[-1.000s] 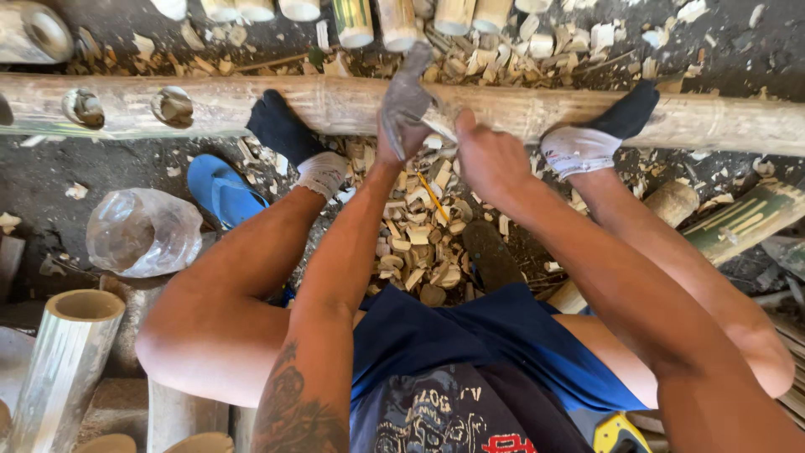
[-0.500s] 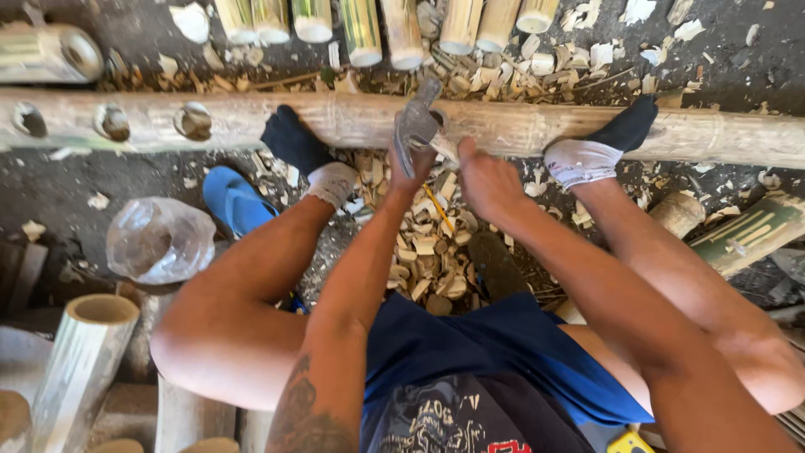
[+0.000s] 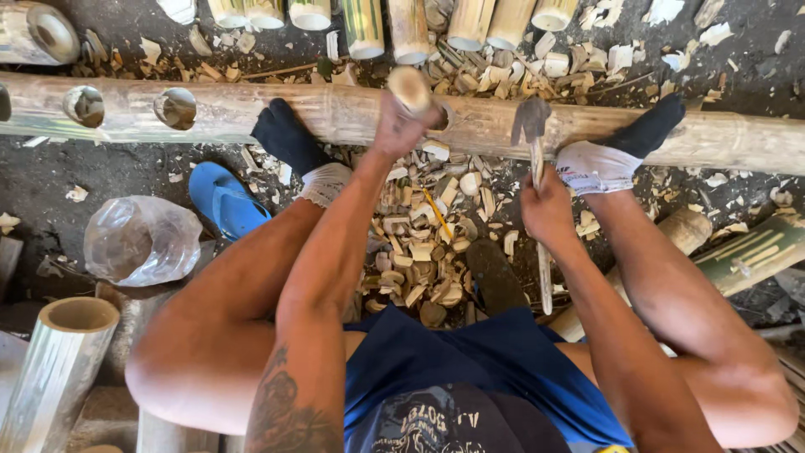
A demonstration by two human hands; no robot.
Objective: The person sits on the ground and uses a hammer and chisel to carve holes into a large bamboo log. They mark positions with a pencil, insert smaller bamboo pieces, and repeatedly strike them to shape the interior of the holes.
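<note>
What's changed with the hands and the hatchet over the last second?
The hands have parted. The right hand has drawn the hatchet off to the right of the cut. The left hand now grips a short bamboo piece at the hole in the long bamboo pole. Both socked feet stay braced on the pole.

A blue sandal (image 3: 220, 201) lies on the dark ground beside a crumpled clear plastic bottle (image 3: 141, 241). Cut bamboo sections (image 3: 362, 25) line the top edge, with a pale bamboo tube (image 3: 52, 369) at lower left.

An open-air bamboo workshop: a long bamboo pole (image 3: 251, 109), cut bamboo sections (image 3: 369, 25) and wood chips (image 3: 419, 252) litter bare dirt ground (image 3: 50, 176).
</note>
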